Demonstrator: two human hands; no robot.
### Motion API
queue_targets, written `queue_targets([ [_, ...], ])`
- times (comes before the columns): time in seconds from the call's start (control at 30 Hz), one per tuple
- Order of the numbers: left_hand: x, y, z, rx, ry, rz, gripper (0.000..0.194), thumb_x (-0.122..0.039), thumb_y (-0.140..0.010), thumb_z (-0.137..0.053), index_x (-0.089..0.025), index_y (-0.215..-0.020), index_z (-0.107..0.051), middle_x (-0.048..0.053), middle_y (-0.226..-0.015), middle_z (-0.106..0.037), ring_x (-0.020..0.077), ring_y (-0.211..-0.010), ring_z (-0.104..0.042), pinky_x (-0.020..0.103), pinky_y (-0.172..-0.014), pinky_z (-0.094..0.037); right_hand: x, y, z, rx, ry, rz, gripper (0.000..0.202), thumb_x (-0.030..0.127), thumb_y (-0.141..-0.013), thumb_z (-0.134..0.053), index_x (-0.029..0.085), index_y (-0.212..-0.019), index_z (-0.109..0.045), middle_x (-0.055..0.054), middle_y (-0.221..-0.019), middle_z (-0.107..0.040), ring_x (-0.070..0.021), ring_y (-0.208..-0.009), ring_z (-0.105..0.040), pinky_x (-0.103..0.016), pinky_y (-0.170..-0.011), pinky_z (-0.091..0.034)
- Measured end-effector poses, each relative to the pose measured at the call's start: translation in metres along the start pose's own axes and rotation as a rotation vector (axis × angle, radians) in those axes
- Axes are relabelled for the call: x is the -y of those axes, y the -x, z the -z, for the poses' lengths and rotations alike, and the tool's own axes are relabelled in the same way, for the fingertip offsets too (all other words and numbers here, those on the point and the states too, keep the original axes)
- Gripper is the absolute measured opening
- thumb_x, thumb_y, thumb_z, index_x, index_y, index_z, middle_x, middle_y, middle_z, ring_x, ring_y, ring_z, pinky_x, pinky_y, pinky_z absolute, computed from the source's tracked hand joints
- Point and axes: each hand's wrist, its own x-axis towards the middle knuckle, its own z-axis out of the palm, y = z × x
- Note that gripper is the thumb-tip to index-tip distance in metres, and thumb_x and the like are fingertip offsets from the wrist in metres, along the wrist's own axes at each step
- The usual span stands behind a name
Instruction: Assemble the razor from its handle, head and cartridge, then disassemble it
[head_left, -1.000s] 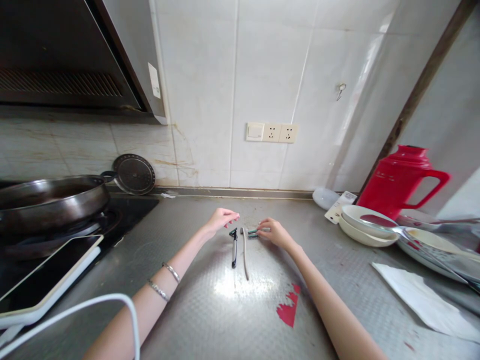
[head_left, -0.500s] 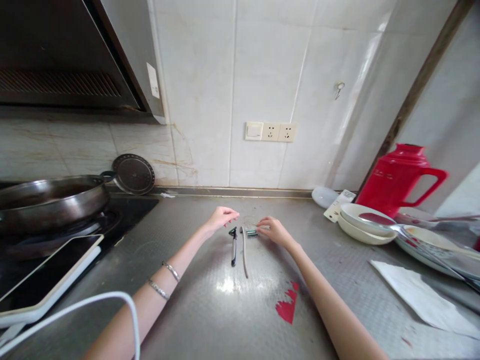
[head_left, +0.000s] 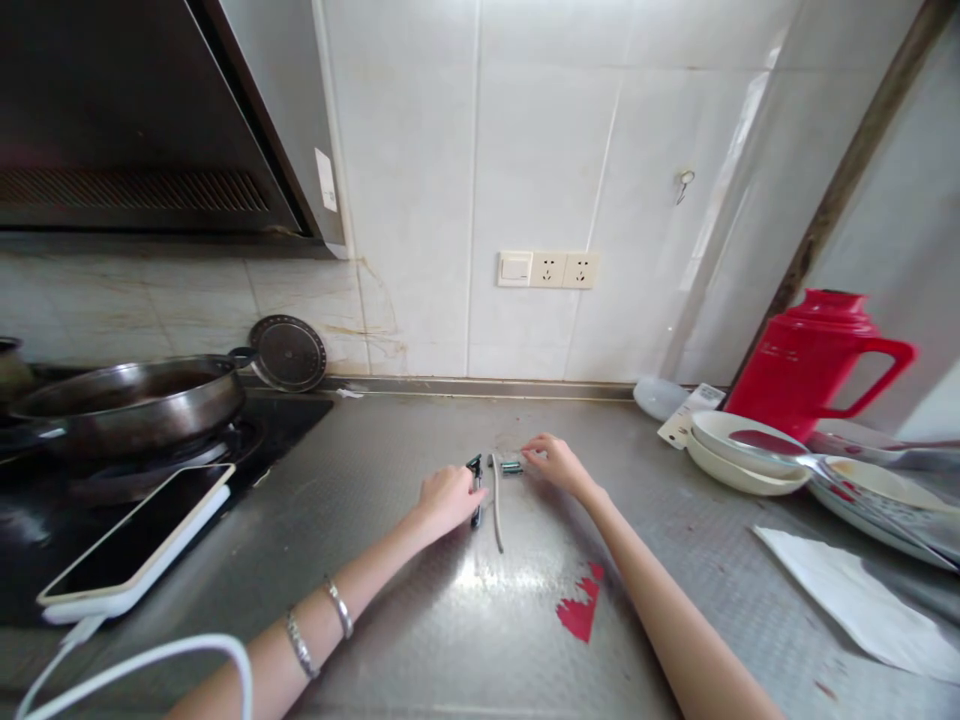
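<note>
The left hand [head_left: 450,497] is partly hiding the razor [head_left: 475,466], grip unclear; the right hand [head_left: 553,461] is sitting open at three o'clock from the green bar [head_left: 511,467]; slipping could be nicking fingers.

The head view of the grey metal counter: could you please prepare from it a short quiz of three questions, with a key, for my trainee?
1. True or false: the slim off-white bent rod lies between the person's left hand and right hand.
2. Which thing is partly covered by the left hand?
A) the torn flat red piece
B) the black-and-silver razor-like tool
C) the white-edged phone with a black screen
3. Fill in: the small dark-green ridged piece lies between the slim off-white bent rod and the ___ hand.

Key: 1. True. 2. B. 3. right.
</note>
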Motion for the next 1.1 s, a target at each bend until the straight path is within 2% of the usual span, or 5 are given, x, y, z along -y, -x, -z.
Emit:
queue_targets([
  [0.47,-0.004,-0.001,-0.015,0.020,-0.015,0.065,0.024,-0.033,-0.073,-0.050,-0.016,-0.073,-0.068,0.015,-0.080,-0.068,0.0260,-0.079,-0.063,0.032,-0.067,-0.043,0.015,0.000,0.006,-0.036,0.017,-0.016,0.024,0.025,-0.077,-0.050,0.019,-0.086,-0.071,-0.007,-0.088,-0.068,-0.0158,-0.078,-0.061,-0.025,-0.074,-0.045],
  [0.63,-0.007,-0.001,-0.007,-0.039,-0.011,0.053,0.027,-0.034,-0.076,-0.048,-0.015,-0.072,-0.067,0.015,-0.077,-0.067,0.0259,-0.077,-0.063,0.031,-0.064,-0.041,0.040,-0.007,0.013,-0.096,-0.193,-0.204,0.022,0.029,-0.074,-0.054,0.018,-0.083,-0.071,-0.006,-0.078,-0.069,-0.0160,-0.066,-0.062,-0.024,-0.057,-0.047],
  [0.8,-0.019,-0.002,0.002,-0.112,0.004,0.012,0.031,-0.040,-0.079,-0.045,-0.016,-0.077,-0.064,0.013,-0.075,-0.067,0.0252,-0.074,-0.063,0.030,-0.062,-0.039,0.070,-0.010,0.021,0.012,-0.531,-0.457,0.028,0.039,-0.072,-0.058,0.013,-0.075,-0.069,-0.009,-0.072,-0.069,-0.0124,-0.052,-0.060,-0.017,-0.036,-0.042],
  [0.93,-0.034,-0.002,0.004,-0.142,0.016,-0.016,0.030,-0.042,-0.080,-0.045,-0.017,-0.079,-0.063,0.011,-0.074,-0.066,0.0236,-0.074,-0.062,0.029,-0.062,-0.038,0.084,0.001,0.030,0.046,-0.614,-0.537,0.033,0.045,-0.069,-0.063,0.012,-0.067,-0.068,-0.010,-0.071,-0.069,-0.0106,-0.050,-0.059,-0.014,-0.033,-0.039],
  [1.1,-0.054,0.003,0.002,-0.132,0.038,-0.045,0.033,-0.042,-0.084,-0.040,-0.018,-0.087,-0.062,0.010,-0.079,-0.067,0.0220,-0.076,-0.062,0.027,-0.063,-0.039,0.087,0.018,0.034,0.055,-0.594,-0.527,0.033,0.044,-0.066,-0.065,0.011,-0.065,-0.068,-0.008,-0.065,-0.068,-0.0122,-0.053,-0.061,-0.012,-0.032,-0.037],
])
